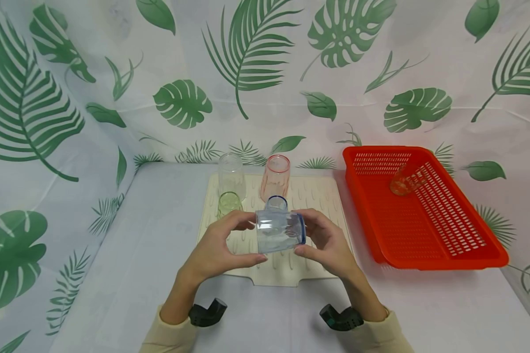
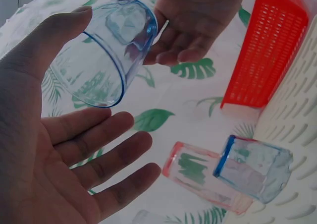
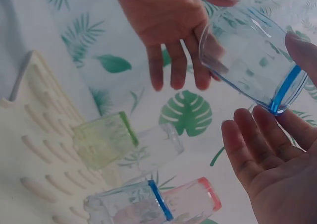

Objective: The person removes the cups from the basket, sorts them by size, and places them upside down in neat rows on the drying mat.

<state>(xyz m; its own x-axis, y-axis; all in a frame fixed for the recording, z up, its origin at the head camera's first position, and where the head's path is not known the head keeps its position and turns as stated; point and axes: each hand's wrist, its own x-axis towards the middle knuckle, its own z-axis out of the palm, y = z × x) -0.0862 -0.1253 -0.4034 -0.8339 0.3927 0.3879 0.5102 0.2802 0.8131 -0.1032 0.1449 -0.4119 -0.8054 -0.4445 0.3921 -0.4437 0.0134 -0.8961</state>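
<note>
A clear drinking glass with a blue rim (image 1: 279, 230) lies sideways in the air between the two hands, above a cream ridged drying mat (image 1: 309, 267). My left hand (image 1: 216, 247) holds its base end, thumb on one side and fingertips on the other. At the blue-rimmed end, my right hand (image 1: 329, 242) pinches the edge between thumb and fingertips. Behind it on the mat stand a short blue-rimmed glass (image 1: 276, 202), a short green glass (image 1: 229, 202), a tall pink glass (image 1: 275, 177) and a tall clear glass (image 1: 231, 176). The held glass partly hides the short blue-rimmed one.
To the right sits a red plastic basket (image 1: 371, 235) with perforated sides, holding one glass (image 1: 404, 182) tipped near its back. A leaf-patterned cloth backdrop (image 1: 274, 103) rises behind the table. Both wrists carry dark camera mounts (image 1: 208, 312).
</note>
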